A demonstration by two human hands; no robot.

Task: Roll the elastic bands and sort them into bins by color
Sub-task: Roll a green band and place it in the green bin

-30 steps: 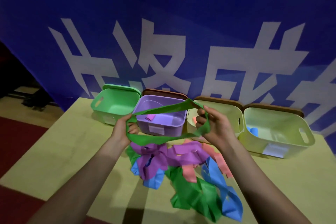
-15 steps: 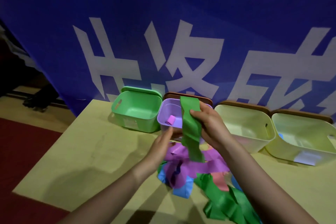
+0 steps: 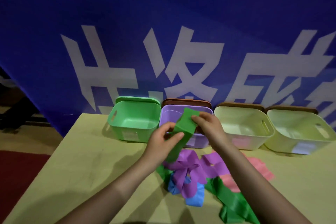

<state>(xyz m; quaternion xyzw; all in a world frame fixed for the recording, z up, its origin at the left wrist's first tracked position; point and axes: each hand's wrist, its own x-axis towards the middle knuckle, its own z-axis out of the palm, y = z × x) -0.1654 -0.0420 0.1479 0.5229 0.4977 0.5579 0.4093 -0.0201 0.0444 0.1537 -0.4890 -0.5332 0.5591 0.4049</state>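
nearest, a loose heap of bands (image 3: 198,174) on the yellow table (image 3: 76,165): purple, blue, pink, green, tangled together. above the heap, a folded green band (image 3: 183,131) pinched from both sides, left hand (image 3: 163,143) closed on its lower fold with thumb and fingers, right hand (image 3: 209,127) closed on its upper end. behind, a row of bins: green bin (image 3: 134,122), purple bin (image 3: 171,116) directly beyond the held band, then two pale yellow bins (image 3: 243,127). farthest, a blue banner (image 3: 163,32) with white characters.
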